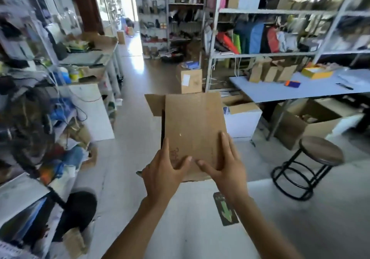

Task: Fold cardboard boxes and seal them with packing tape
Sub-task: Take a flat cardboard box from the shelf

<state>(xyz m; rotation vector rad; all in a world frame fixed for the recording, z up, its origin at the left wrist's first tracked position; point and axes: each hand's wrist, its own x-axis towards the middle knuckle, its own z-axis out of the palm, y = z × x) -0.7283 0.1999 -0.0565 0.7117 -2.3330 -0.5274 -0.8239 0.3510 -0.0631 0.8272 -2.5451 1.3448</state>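
A brown cardboard box point(192, 126) is held in the air in front of me, its broad panel facing up and one flap point(155, 104) sticking out at the far left. My left hand point(164, 170) grips its near left corner, thumb on top of the panel and fingers along the left edge. My right hand point(226, 164) grips the near right corner the same way, thumb on the panel. No packing tape is in view.
A round stool point(320, 152) stands to the right. A grey table point(300, 88) with small cardboard boxes point(270, 72) is at the right, shelving behind it. A taped carton point(190, 80) stands on the floor ahead. Cluttered shelves point(60, 78) line the left.
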